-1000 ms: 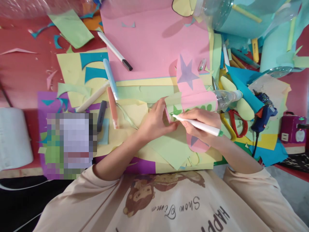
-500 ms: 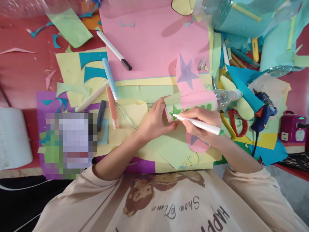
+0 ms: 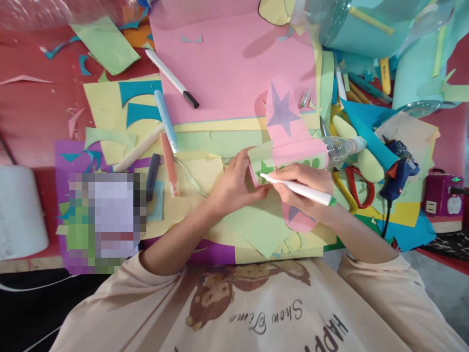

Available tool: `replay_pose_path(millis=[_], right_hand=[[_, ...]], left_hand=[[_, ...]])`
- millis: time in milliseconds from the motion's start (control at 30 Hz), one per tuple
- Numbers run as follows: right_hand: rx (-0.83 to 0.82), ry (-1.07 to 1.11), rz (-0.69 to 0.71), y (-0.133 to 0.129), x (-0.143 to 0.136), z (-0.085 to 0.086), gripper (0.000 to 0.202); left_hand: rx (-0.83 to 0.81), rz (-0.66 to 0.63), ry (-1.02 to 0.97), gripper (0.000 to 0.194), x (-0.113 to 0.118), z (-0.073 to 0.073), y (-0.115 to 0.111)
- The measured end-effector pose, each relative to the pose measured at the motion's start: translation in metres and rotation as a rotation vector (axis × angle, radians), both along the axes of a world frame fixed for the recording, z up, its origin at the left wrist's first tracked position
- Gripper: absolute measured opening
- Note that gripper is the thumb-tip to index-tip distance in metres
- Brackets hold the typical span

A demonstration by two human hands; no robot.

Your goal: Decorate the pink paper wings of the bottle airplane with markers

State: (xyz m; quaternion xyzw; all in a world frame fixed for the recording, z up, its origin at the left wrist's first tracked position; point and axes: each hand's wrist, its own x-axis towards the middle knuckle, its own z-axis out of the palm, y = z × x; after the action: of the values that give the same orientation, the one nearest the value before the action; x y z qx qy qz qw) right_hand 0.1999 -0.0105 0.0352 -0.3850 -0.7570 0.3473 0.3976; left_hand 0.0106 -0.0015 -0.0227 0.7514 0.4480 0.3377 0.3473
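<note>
My left hand [image 3: 238, 188] is wrapped round the left end of a small bottle [image 3: 337, 149] covered in pink and pale green paper. My right hand [image 3: 302, 183] grips a white marker [image 3: 311, 192] with a green end, its tip on a green star [image 3: 264, 169] on the pale green band. Green dots show farther right along that band. A pink paper wing [image 3: 286, 115] with a purple star sticks out above the bottle, and another with a purple star shows below, partly behind my right hand. The bottle's bare neck points right.
Red scissors [image 3: 361, 188] and a blue glue gun [image 3: 399, 181] lie at the right, near a purple box [image 3: 444, 194]. Several markers, including a black-capped one [image 3: 172, 78], lie at the left among paper scraps. Large bottles [image 3: 417, 73] stand at the upper right.
The marker and my right hand have shifted very slightly left. The whole view has also moved a little; both hands keep their holds.
</note>
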Motion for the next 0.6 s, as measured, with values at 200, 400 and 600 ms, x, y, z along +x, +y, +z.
replay_pose_path(millis=[200,400,600], right_hand=[[0.001,0.0,-0.028,-0.0005,-0.0003,-0.0009,0.008],[0.02,0.004,-0.022,-0.0007,-0.0005,-0.0027,0.011],[0.017,-0.004,0.007,-0.0017,0.001,-0.0037,0.014]], left_hand=[[-0.041,0.002,0.009,0.06,-0.0001,0.0009,0.0002],[-0.048,0.009,0.012,0.06,-0.0003,0.0014,-0.0003],[-0.015,-0.003,-0.009,0.059,0.0,-0.0006,-0.0002]])
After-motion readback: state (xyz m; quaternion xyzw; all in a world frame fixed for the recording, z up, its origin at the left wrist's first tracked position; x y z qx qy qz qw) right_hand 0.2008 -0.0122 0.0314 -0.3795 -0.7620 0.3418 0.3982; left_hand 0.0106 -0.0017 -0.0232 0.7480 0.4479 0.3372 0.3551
